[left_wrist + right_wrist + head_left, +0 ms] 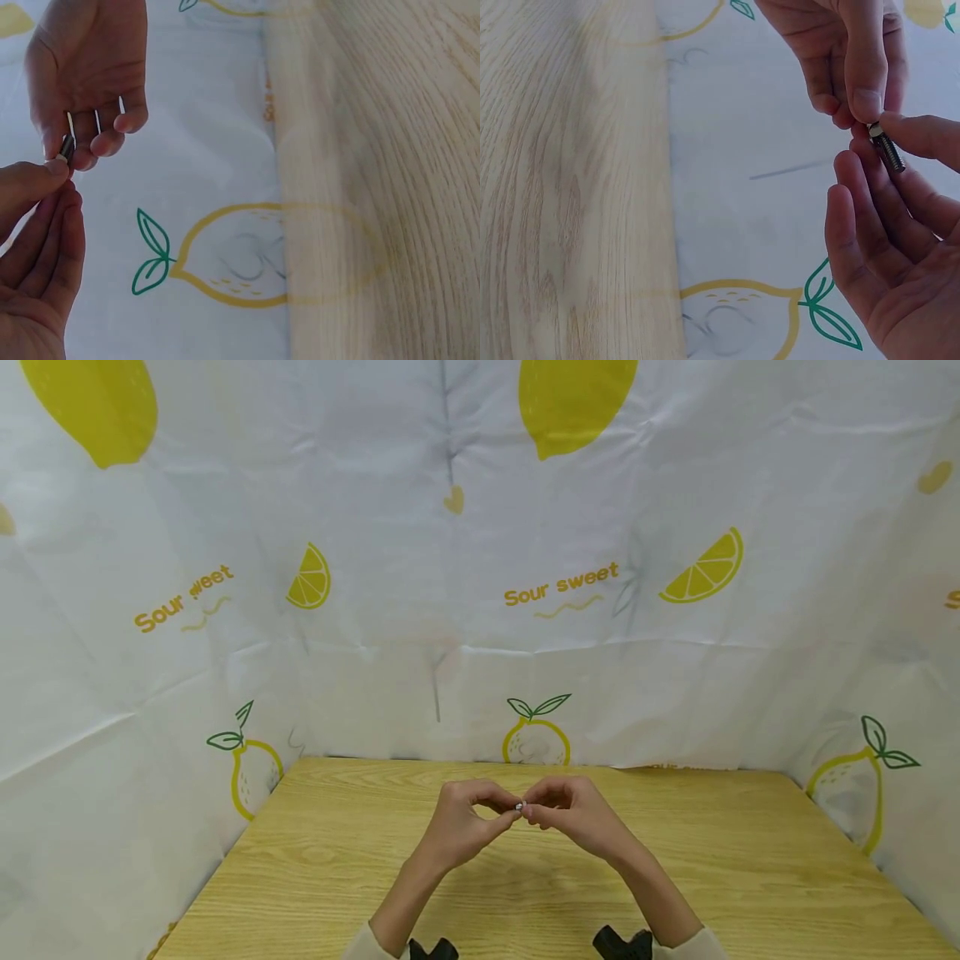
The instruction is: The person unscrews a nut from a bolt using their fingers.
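A small metal bolt (890,154) with a threaded shank is held between both hands above the table. At one end it has a shiny hex piece (875,131); whether this is its head or a separate nut I cannot tell. My left hand (467,828) pinches the hex end between thumb and forefinger. From the other side my right hand (583,817) pinches at the same end, its thumb against the hex piece and the shank lying over its fingers. In the left wrist view the dark shank (67,148) shows between the fingertips, partly covered by the left thumb.
Below the hands lies a wood-grain table (315,868). A white cloth (390,693) printed with lemons stands behind it and along both sides. Black straps or mounts (622,943) show at the wrists, near the lower edge of the head view.
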`<state>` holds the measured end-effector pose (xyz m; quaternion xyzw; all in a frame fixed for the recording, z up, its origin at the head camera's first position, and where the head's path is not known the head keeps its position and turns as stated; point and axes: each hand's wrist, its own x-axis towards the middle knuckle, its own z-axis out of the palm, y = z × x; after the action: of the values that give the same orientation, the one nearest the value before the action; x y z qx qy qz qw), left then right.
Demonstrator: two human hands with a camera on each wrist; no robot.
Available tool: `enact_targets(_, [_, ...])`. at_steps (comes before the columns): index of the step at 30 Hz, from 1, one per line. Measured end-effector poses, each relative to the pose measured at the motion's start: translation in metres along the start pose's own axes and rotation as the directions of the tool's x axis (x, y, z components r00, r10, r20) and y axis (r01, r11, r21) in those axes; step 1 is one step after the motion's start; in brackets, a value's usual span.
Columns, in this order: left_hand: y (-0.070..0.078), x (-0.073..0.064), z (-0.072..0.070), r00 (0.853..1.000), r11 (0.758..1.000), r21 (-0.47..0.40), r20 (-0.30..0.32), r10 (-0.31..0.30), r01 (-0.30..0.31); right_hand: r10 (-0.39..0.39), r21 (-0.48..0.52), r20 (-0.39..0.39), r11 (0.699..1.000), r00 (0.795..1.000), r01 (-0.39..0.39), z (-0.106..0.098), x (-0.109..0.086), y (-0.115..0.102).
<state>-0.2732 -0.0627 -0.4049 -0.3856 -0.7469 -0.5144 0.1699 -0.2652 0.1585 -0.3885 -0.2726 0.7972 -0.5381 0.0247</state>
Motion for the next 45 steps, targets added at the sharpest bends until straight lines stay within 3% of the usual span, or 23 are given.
enact_targets(8, [-0.0016,0.0000,0.0001,1.000,1.000,-0.007,0.003,-0.016,0.016,-0.017,-0.020,-0.031,1.000,0.999,0.017,-0.0013,-0.0011,-0.0017])
enact_targets(17, [-0.0021,-0.0008,0.0037,1.000,1.000,-0.029,-0.018,0.007,-0.008,-0.027,0.005,0.090,1.000,0.996,0.027,-0.0023,0.0013,-0.0001])
enact_targets(30, [-0.0029,-0.0013,0.0031,1.000,1.000,-0.015,-0.007,0.014,-0.014,-0.003,-0.044,0.013,0.999,1.000,0.003,-0.0023,-0.0019,-0.0054])
enact_targets(35, [-0.0017,-0.0016,0.0029,1.000,1.000,-0.017,-0.013,0.019,-0.019,-0.028,-0.074,-0.014,0.997,1.000,0.027,-0.0029,-0.0032,-0.0059])
enact_targets(45, [-0.0002,-0.0020,0.0036,1.000,1.000,-0.018,-0.030,0.006,-0.006,-0.006,-0.018,0.062,1.000,0.998,0.007,-0.0055,-0.0025,-0.0036])
